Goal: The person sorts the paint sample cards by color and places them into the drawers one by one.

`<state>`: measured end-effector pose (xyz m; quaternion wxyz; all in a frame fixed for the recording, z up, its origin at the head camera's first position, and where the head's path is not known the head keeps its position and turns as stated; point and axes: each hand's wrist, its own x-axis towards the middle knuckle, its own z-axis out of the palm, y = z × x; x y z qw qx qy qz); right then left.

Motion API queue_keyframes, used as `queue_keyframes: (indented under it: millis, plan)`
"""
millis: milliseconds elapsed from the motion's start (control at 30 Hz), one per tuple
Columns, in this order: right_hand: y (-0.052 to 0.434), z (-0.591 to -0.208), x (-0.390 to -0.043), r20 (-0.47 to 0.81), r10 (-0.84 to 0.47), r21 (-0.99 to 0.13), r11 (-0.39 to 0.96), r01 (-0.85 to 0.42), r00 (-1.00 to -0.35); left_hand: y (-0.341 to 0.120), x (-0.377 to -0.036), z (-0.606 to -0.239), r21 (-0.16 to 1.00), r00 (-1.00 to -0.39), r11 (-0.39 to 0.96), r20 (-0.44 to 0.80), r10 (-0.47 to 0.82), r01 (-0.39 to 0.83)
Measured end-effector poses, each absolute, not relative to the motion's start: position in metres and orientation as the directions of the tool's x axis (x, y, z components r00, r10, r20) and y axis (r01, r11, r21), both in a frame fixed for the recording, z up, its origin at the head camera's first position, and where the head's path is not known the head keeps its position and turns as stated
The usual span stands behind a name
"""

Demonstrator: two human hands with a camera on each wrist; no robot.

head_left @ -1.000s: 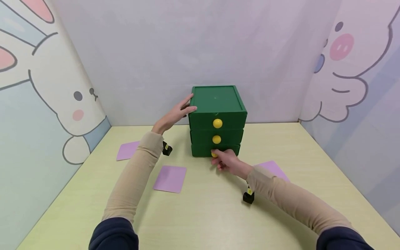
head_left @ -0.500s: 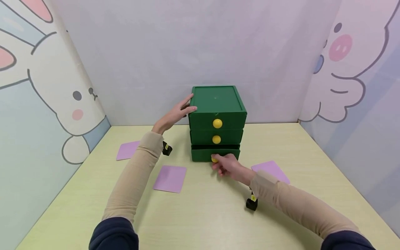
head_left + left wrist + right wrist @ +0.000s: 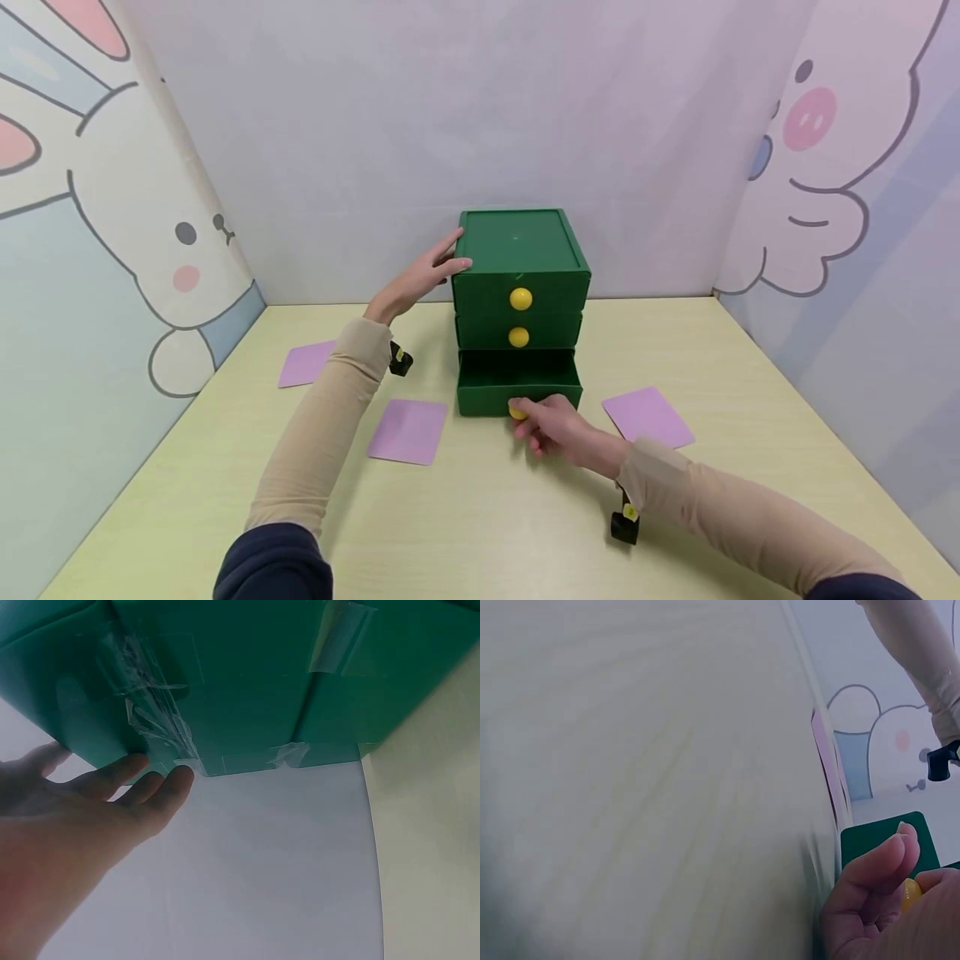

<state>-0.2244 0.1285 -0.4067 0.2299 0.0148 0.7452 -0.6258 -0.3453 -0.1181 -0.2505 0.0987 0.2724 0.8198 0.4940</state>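
A green cabinet (image 3: 521, 242) with three stacked drawers and yellow knobs stands near the back wall. Its bottom drawer (image 3: 487, 402) is pulled out, and the part of its inside that shows looks dark and bare. My right hand (image 3: 558, 429) pinches that drawer's yellow knob (image 3: 517, 409) between thumb and fingers. At the cabinet's upper left edge, my left hand (image 3: 420, 279) rests with its fingers extended against the side and top. Clear tape (image 3: 157, 705) runs along the cabinet's side in the left wrist view. The upper two drawers are closed.
Purple square cards lie on the table: one at far left (image 3: 303, 364), one left of centre (image 3: 408, 431), one at right (image 3: 648, 417). A back wall (image 3: 360, 150) and side panels with cartoon animals enclose the table.
The bottom drawer has slid out toward me from closed, with my right hand moving nearer on its knob. My left hand has stayed on the cabinet.
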Motion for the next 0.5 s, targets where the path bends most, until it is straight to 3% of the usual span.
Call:
queue_keyframes:
  millis: [500]
  plan:
    - [0.137,-0.405,-0.181,-0.358,-0.326,-0.923,0.263,0.28,-0.875,-0.122,-0.366,-0.271,0.858,-0.844,0.352,0.157,0.513,0.374]
